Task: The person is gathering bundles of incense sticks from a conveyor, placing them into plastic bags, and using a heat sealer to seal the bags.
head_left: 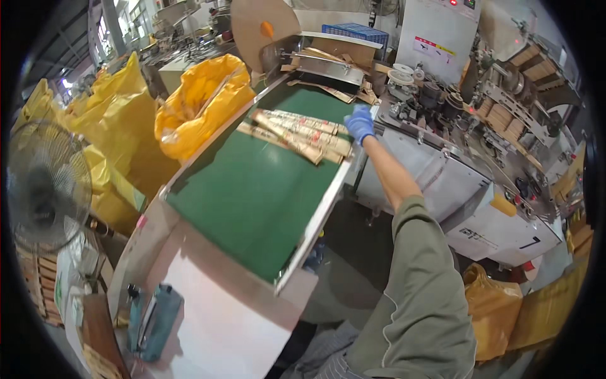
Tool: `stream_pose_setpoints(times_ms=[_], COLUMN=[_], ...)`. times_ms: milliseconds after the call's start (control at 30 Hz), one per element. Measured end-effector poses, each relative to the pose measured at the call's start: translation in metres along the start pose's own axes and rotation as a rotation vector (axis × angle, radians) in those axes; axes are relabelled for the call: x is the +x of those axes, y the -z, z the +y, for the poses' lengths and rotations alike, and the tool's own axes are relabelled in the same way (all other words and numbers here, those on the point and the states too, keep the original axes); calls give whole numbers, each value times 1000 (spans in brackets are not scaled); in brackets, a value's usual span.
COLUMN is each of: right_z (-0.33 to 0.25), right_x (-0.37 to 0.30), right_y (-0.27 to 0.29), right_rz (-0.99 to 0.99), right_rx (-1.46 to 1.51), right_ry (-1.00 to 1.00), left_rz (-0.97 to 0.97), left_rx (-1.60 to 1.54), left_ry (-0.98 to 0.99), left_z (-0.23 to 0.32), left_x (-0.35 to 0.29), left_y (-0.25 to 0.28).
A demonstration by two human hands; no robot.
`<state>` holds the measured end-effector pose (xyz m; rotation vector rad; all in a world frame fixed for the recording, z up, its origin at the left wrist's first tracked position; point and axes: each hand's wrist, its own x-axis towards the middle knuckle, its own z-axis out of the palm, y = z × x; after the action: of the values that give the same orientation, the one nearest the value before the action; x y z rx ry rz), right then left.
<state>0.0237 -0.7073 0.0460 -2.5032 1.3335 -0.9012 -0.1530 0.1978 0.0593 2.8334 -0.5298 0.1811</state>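
Note:
My right hand (360, 124), in a blue glove, is at the right rail of a green conveyor belt (252, 211). Its fingers look curled closed; whatever they may hold is hidden. Right beside it, a loose fan of long, narrow printed paper packets (303, 132) lies across the belt, slightly blurred, with one packet's end close to the glove. More packets (328, 91) lie farther up, by a metal guide (331, 68) at the belt's far end. My left hand is out of view.
An orange-yellow sack (208, 104) and larger yellow bags (120, 120) line the belt's left, with a fan (47, 189) nearer. A teal tool (154, 322) rests on a white surface (221, 309) at the near end. Machinery (442, 95) stands along the right.

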Motion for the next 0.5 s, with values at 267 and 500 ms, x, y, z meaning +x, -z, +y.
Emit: stream_pose_setpoints(times_ms=[267, 500], right_z=[14, 40], right_x=[109, 114], right_y=[-25, -38], right_rz=[-205, 52], right_rx=[-245, -103], right_ry=[-321, 33], left_rz=[510, -271], left_rx=[324, 455], left_ry=[-1018, 438], left_z=[-89, -59], left_x=[78, 69], left_y=[-51, -53])
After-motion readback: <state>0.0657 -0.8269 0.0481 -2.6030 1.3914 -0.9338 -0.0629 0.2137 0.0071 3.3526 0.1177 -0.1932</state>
